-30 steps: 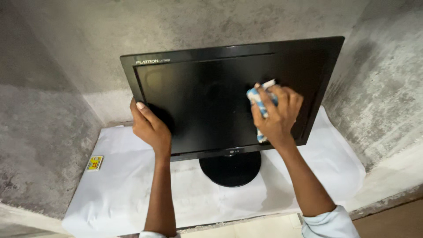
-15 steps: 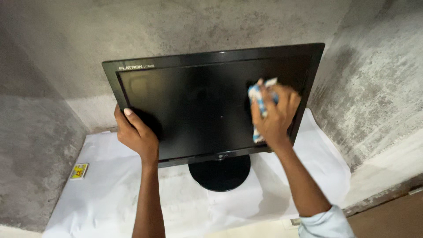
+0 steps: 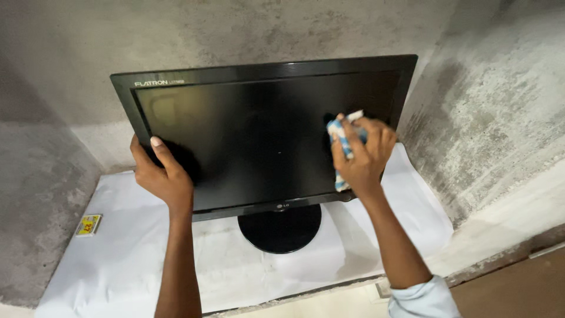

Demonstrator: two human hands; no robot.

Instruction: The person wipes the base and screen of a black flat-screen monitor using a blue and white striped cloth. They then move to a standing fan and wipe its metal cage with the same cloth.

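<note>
Black monitor [image 3: 259, 135] upright; blue-white cloth [image 3: 340, 141] pressed against its screen.

A bare, unfinished room: rough stained concrete walls [image 3: 488, 112] enclose a ledge covered with white paper [image 3: 118, 259].

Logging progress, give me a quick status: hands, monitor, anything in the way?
Left hand grips monitor edge. Right hand presses cloth on screen. Nothing in the way.

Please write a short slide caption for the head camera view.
Left hand steadies black monitor; right hand presses blue-white cloth on screen.
</note>
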